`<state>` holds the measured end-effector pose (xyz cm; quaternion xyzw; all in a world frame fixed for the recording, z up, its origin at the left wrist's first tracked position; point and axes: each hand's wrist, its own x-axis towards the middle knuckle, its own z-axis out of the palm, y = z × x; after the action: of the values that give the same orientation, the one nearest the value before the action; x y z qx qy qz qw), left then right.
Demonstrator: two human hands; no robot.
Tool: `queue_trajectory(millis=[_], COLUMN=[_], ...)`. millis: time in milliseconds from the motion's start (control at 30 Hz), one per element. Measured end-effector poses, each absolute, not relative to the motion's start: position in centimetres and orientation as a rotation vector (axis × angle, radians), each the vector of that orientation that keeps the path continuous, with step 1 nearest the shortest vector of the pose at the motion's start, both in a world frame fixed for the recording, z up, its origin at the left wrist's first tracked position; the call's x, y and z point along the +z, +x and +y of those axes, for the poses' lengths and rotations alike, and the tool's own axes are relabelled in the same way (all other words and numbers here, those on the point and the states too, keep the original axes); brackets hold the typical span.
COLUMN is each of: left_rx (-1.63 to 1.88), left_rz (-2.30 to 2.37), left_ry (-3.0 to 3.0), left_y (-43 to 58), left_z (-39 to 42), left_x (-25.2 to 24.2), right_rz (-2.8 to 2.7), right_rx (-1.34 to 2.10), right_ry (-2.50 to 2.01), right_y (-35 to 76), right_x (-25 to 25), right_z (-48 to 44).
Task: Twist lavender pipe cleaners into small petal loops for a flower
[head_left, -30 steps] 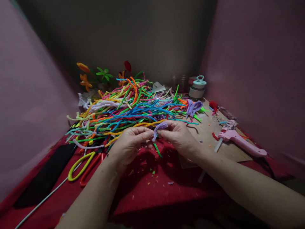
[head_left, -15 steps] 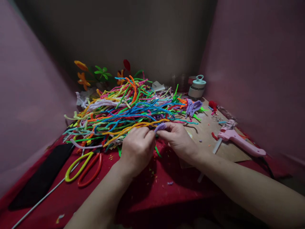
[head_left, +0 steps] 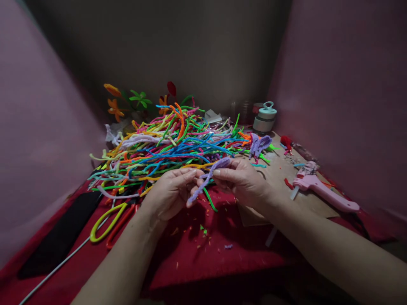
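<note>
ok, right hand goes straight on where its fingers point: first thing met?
Beyond the purple fuzzy stem it grips, the right hand would probably meet the left hand first; depth is unclear from one view.

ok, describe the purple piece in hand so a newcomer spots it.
Over the red cloth rises a big heap of multicoloured fuzzy stems. By its near edge, look between the left hand and right hand for a purple strip, one end slanting down. Unlike the purple bunch at the heap's right end, it is pinched in the right hand.
</note>
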<state>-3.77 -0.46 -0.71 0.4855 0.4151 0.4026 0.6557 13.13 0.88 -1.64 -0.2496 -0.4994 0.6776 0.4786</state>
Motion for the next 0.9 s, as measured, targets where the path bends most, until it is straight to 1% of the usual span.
queue_trajectory(millis=[133,300,400,467,567,633,700,767,900], left_rx=[0.704,0.644,0.616,0.648,0.838,0.913,0.899,0.890,0.882], left_rz=[0.783,0.737,0.779,0.908,1.265,1.484,1.580,1.519,1.164], left_ry=[0.990,0.950,1.047,1.245,1.850,2.272,2.488,2.430,1.707], left_y=[-3.9,-4.2,-4.1,-3.7,-2.8,-2.3,-2.1,-2.1,-2.9], left_z=[-0.8,-1.1,-1.3,-1.5,-1.9,-2.1,-2.2,-2.0,-1.6], left_x=[-0.7,-0.5,-0.2,-0.2,-0.8,-1.4,-1.8,-1.8,-1.0], right_rz=[-1.327,-1.389,-1.462,-1.476,-1.399,-1.294,-1.196,-1.156,-1.219], right_rx=[1.575,1.521,1.441,1.374,1.346,1.443,1.573,1.621,1.545], right_ry=[-0.601,-0.654,-0.664,-0.696,-0.810,-0.878,-0.895,-0.863,-0.808], right_y=[13.2,13.2,13.1,13.0,12.6,12.4,12.4,12.4,12.8], right_x=[-1.4,-1.1,-1.2,-1.3,-1.8,-2.2,-2.4,-2.3,-1.5], right_z=[0.5,0.1,0.0,0.0,0.2,0.5,0.7,0.8,0.6])
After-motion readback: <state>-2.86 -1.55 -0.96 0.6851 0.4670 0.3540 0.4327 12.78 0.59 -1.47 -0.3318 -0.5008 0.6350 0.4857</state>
